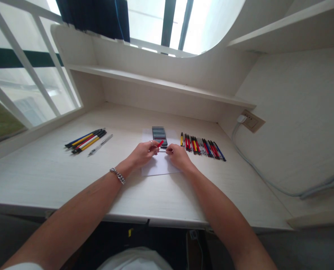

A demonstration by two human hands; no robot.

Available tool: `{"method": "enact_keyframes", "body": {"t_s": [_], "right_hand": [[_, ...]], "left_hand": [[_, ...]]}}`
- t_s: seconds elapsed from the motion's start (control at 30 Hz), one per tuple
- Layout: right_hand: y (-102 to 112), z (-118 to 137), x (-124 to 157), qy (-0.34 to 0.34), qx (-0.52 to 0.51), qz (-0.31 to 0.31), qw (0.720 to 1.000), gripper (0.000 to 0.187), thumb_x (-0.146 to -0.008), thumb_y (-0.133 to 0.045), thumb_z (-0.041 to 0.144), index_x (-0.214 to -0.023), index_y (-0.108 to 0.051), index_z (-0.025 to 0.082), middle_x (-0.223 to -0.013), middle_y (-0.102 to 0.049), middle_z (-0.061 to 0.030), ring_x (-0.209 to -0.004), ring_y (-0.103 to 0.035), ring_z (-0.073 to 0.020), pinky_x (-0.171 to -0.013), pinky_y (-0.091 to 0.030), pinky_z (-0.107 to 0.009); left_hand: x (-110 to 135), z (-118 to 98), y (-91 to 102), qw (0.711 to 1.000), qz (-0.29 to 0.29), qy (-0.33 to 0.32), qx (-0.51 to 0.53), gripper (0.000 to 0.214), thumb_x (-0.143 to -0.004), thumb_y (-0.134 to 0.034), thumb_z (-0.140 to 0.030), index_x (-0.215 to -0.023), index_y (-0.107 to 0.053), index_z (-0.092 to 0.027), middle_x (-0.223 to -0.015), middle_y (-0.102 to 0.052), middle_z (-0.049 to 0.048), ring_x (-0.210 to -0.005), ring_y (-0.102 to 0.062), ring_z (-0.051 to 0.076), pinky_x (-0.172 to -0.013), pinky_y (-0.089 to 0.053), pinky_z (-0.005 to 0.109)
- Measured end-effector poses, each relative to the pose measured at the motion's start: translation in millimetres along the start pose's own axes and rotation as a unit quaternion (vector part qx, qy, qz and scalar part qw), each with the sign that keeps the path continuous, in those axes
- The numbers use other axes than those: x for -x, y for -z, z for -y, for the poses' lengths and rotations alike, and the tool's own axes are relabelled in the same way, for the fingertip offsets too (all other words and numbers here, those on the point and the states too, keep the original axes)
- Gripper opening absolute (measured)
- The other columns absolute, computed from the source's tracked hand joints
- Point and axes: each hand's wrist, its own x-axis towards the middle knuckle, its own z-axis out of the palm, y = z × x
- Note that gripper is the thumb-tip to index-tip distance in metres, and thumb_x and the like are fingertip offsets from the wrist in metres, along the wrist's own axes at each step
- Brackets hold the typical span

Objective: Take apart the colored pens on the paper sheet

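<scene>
Over a white sheet of paper (159,168), my left hand (145,153) is closed on a red pen barrel (160,143) that points up to the right. Facing it, my right hand (179,156) pinches a thin rod like a pen refill (162,151), which spans the gap between both hands. A small black piece (164,147) shows just above the rod; whether fingers hold it I cannot tell. Behind my hands lies a phone (159,135). To the right stands a row of pens (196,145) in red, yellow, black and blue.
On the left lie a bundle of pens (85,141) and a clear pen (100,145) beside it. A shelf (161,85) crosses above the white desk (122,204). At the right wall, a cable (247,159) runs down from a socket (253,120).
</scene>
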Motion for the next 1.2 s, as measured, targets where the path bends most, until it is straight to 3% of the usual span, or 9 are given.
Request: {"method": "enact_keyframes", "body": {"t_s": [0.13,0.27,0.37,0.57,1.0,1.2], "right_hand": [[12.0,-6.3,-1.8,0.01,-0.147,-0.06,0.987,0.017,-0.088,-0.059,0.019,-0.092,-0.075,0.019,-0.086,-0.073,-0.0051,-0.079,-0.064,-0.0179,-0.075,-0.048,-0.029],[18.2,-6.8,-1.3,-0.008,-0.346,-0.076,0.935,0.021,-0.084,-0.063,0.034,-0.092,-0.074,0.018,-0.079,-0.072,-0.0054,-0.067,-0.063,-0.0166,-0.063,-0.052,-0.029],[18.3,-2.1,0.4,-0.007,-0.418,-0.083,0.905,0.03,-0.077,-0.07,0.044,-0.091,-0.073,0.018,-0.083,-0.073,-0.0069,-0.067,-0.064,-0.0167,-0.057,-0.051,-0.027],[10.8,3.1,2.3,0.0,-0.402,-0.085,0.912,0.028,-0.075,-0.072,0.044,-0.087,-0.075,0.018,-0.067,-0.067,-0.0032,-0.06,-0.059,-0.0153,-0.049,-0.046,-0.025],[8.8,4.3,5.4,0.018,-0.373,-0.059,0.926,0.028,-0.075,-0.075,0.043,-0.087,-0.078,0.018,-0.074,-0.072,-0.0041,-0.063,-0.06,-0.0144,-0.054,-0.047,-0.025],[16.0,-0.8,3.0,0.002,-0.345,-0.04,0.938,0.033,-0.083,-0.068,0.042,-0.103,-0.077,0.018,-0.077,-0.073,-0.0043,-0.064,-0.061,-0.0152,-0.056,-0.049,-0.026]], "left_hand": [[0.3,2.2,-1.7,1.0,0.01,0.003,0.002,0.03,-0.091,-0.053,-0.034,-0.109,-0.068,-0.016,-0.084,-0.074,0.0061,-0.074,-0.067,0.018,-0.071,-0.05,0.029],[0.0,5.2,-4.2,1.0,0.017,-0.009,-0.005,0.029,-0.09,-0.053,-0.031,-0.107,-0.071,-0.015,-0.086,-0.075,0.0075,-0.075,-0.068,0.019,-0.071,-0.051,0.029],[-0.3,7.3,-5.1,0.999,0.03,-0.015,-0.011,0.029,-0.089,-0.054,-0.029,-0.107,-0.072,-0.015,-0.085,-0.075,0.0073,-0.074,-0.067,0.019,-0.071,-0.051,0.03],[-0.1,8.4,-6.7,0.999,0.039,-0.015,-0.011,0.027,-0.088,-0.054,-0.026,-0.104,-0.073,-0.016,-0.084,-0.075,0.0063,-0.074,-0.067,0.018,-0.07,-0.05,0.029],[0.5,12.2,-8.2,0.998,0.047,-0.028,0.02,0.029,-0.088,-0.056,-0.033,-0.105,-0.072,-0.015,-0.086,-0.074,0.0074,-0.075,-0.067,0.019,-0.071,-0.052,0.03],[0.4,7.3,-5.9,0.999,0.036,-0.026,0.013,0.028,-0.09,-0.054,-0.032,-0.106,-0.07,-0.016,-0.087,-0.075,0.0074,-0.077,-0.068,0.019,-0.074,-0.053,0.03]]}}
